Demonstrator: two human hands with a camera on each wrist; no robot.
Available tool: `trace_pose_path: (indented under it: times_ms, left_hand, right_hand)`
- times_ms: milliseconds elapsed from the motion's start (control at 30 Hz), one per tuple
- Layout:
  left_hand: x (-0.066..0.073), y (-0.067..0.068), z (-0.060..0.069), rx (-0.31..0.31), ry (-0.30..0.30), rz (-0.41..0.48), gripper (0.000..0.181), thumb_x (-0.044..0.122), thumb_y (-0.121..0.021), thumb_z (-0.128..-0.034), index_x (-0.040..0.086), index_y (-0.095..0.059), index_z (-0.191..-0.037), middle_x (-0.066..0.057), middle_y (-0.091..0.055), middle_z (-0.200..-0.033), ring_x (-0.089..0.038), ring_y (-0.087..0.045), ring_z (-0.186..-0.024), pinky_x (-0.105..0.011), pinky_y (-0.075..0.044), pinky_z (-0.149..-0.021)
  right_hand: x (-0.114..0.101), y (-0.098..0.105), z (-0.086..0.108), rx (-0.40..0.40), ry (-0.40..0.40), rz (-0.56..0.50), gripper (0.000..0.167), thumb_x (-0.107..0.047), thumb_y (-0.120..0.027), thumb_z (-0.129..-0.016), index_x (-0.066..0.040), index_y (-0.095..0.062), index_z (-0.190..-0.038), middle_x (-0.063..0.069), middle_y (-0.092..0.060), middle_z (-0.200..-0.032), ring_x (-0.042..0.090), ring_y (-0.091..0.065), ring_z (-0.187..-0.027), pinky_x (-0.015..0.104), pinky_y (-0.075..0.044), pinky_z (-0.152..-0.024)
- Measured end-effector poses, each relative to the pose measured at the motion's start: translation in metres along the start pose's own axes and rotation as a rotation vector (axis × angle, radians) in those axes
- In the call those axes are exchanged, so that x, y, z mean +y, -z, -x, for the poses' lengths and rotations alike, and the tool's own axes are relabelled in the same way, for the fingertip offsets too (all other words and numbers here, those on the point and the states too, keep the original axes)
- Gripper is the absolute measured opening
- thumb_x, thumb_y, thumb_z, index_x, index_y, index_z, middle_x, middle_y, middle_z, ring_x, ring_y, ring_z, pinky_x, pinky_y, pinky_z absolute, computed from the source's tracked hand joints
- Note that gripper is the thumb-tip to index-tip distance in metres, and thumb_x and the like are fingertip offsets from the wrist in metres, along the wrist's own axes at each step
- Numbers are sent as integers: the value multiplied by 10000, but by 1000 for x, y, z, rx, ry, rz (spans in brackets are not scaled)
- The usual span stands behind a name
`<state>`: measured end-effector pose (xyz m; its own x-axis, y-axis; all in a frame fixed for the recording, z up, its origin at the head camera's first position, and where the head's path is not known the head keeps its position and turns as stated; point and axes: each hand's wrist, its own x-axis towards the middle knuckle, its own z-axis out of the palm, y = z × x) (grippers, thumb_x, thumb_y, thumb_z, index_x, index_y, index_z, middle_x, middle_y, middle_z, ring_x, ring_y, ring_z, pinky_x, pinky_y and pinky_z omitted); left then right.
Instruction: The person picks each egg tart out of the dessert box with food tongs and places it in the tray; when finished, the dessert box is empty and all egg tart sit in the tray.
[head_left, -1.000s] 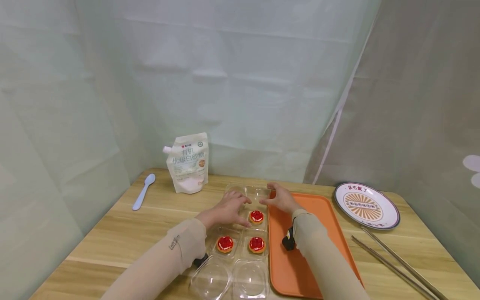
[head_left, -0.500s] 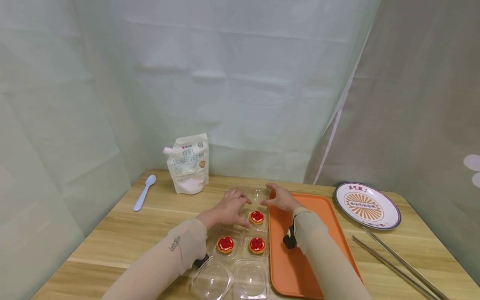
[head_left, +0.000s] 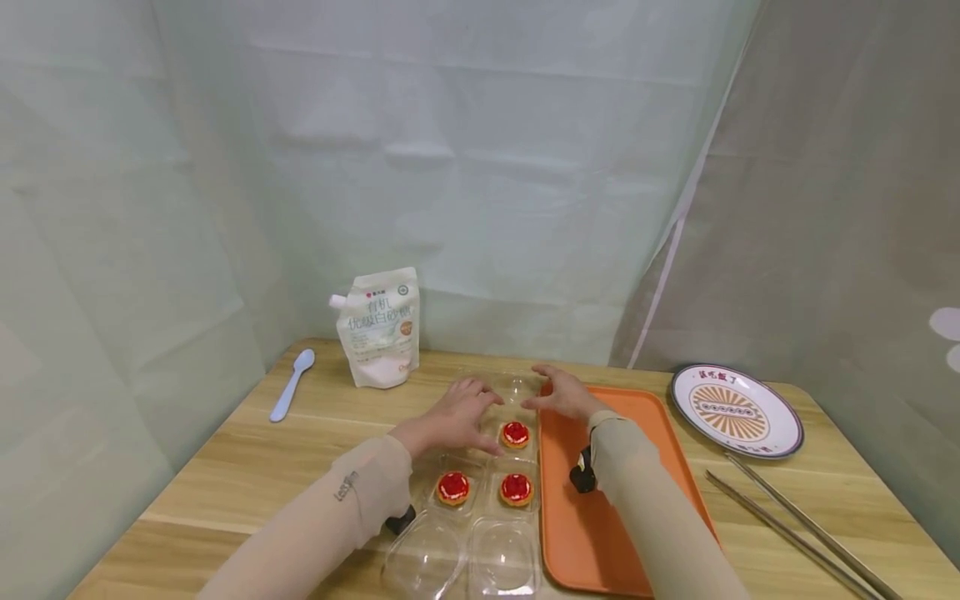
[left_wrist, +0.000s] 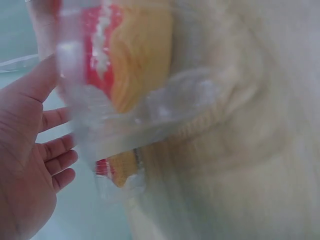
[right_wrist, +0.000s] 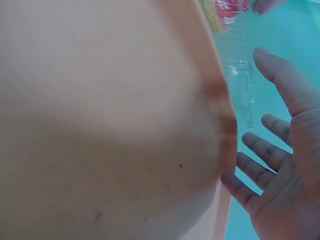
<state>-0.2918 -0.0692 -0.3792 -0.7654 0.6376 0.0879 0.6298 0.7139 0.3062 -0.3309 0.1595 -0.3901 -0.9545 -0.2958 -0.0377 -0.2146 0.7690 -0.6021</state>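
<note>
Red-topped tarts stand in clear plastic containers at the table's middle: one at the back [head_left: 514, 434], one at front left [head_left: 453, 488], one at front right [head_left: 516, 490]. Over the containers' back left part, my left hand [head_left: 457, 417] is spread with slightly bent fingers, holding nothing. My right hand [head_left: 564, 395] faces it from the right, fingers apart and nothing in them, near the back left corner of the orange tray [head_left: 600, 533]. The left wrist view shows a tart [left_wrist: 142, 50] in clear plastic beside the left hand [left_wrist: 25, 150]. The right hand [right_wrist: 285, 165] appears beside the tray's rim [right_wrist: 227, 125].
Unfilled clear lids or compartments [head_left: 504, 557] lie at the front. A white pouch [head_left: 381, 329] stands at the back, with a light blue spoon [head_left: 291, 386] to its left. On the right are a patterned plate [head_left: 735, 412] and long metal tongs [head_left: 795, 521].
</note>
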Motion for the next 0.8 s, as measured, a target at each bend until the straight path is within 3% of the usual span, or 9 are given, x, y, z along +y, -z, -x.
trace_pose_path:
  times_ms: [200, 467, 800]
  left_hand:
    - [2, 7, 4, 27, -11, -2, 762, 501, -803, -706, 128, -539, -1317, -86, -522, -1305, -295, -375, -1325, -491, -212, -1182]
    - [9, 24, 15, 29, -24, 43, 752, 449, -800, -736, 114, -515, -1346, -110, -505, -1355, -310, -389, -1318, -506, -251, -1158]
    - [17, 42, 36, 76, -79, 34, 719, 420, -793, -752, 138, -514, -1352, -111, -511, -1373, -315, -398, -1322, -518, -296, -1132]
  right_hand:
    - [-3, 10, 10, 7, 12, -33, 756, -319, -711, -860, -63, -351, -1474, 181, -345, -1534, 405, -351, -1386, 573, -319, -1117]
    - [-7, 19, 25, 24, 90, -23, 740, -318, -704, -867, -72, -360, -1473, 174, -362, -1527, 394, -330, -1404, 566, -303, -1131]
    - [-23, 33, 53, 27, 203, -42, 760, -441, -688, -857, -175, -353, -1485, 118, -347, -1545, 365, -331, -1413, 589, -327, -1106]
